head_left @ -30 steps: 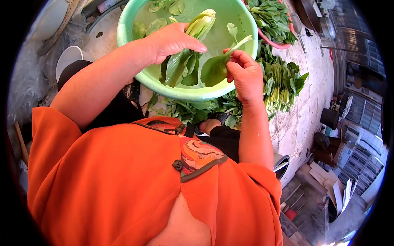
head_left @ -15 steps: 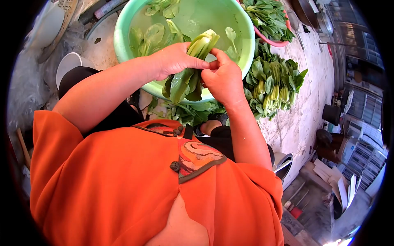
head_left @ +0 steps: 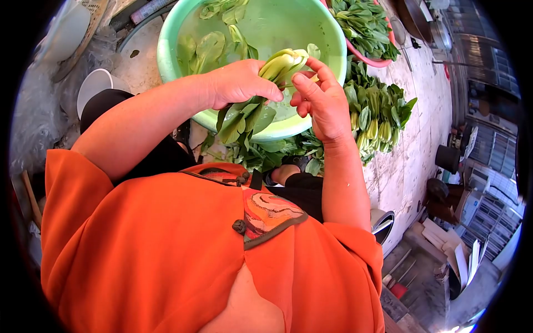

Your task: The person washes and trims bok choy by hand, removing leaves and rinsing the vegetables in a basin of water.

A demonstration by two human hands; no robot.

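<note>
The left hand [head_left: 241, 86] grips a leafy bok choy head [head_left: 276, 65] over the green basin [head_left: 272, 132]; the right hand [head_left: 325, 105] curls beside it, though whether it pinches anything is unclear. Some loose leaves [head_left: 210, 51] seem already detached, lying in the water [head_left: 272, 28]. Whether the bunches [head_left: 380, 114] on the floor [head_left: 423, 102] and greens [head_left: 363, 28] in the pinkish-red basin [head_left: 378, 62] are finished or waiting, I cannot tell.

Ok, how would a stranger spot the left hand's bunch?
Find the large green basin. Over its near side, the left hand grips a leafy bunch, pale stems uppermost in view. It's the only bunch held, unlike leaves in the basin or greens on the floor.
</note>
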